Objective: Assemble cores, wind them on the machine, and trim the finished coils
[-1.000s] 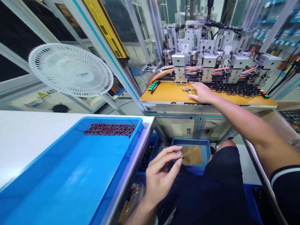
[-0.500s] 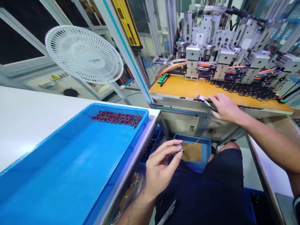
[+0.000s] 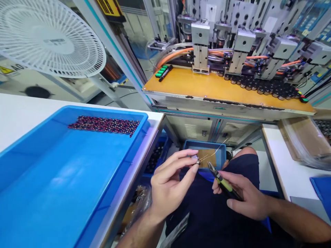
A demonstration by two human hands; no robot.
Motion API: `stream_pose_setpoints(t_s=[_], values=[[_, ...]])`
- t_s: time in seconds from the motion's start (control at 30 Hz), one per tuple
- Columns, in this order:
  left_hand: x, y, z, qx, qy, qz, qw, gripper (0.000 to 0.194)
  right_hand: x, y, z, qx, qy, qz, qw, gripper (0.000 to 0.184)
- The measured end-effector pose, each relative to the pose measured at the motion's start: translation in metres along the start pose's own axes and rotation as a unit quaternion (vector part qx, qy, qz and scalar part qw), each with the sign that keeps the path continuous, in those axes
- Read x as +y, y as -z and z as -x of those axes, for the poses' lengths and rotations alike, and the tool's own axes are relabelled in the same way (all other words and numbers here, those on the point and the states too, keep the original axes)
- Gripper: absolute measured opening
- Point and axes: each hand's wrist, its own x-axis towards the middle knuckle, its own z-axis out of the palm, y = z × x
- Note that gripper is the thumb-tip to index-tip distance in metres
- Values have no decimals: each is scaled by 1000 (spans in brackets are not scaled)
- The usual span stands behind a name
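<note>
My left hand (image 3: 169,181) is over my lap, pinching a small metal part (image 3: 196,160) between thumb and fingertips. Thin wire leads (image 3: 214,153) run from the part up to the right. My right hand (image 3: 244,196) is closed round small cutting pliers (image 3: 221,181) with yellow-green and black handles. The jaws point up-left and sit a little to the right of the part, close below the wires. A small blue bin (image 3: 205,146) with a brown bottom lies beyond both hands, below the machine.
A large blue tray (image 3: 38,193) on the white table at left holds a row of several dark small parts (image 3: 103,124). Ahead is an orange machine shelf (image 3: 204,88) with dark round parts (image 3: 269,88); a white fan (image 3: 49,38) stands upper left. Plastic bags (image 3: 305,141) lie at right.
My right hand took the pliers off the orange shelf and brought them down to my lap beside the part. My left hand kept its pinch. The view tilted downward.
</note>
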Motion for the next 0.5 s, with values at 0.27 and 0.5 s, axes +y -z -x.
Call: stream_pose_setpoints(t_s=[0.27,0.5], values=[[3,1,3,-9,2,-8,1000,29,-2,1,-12,-6,16,19,1000,73],[2,1,3,-14,-3,-6,1000,31,-6,-1,-18,5,42,55,998,70]])
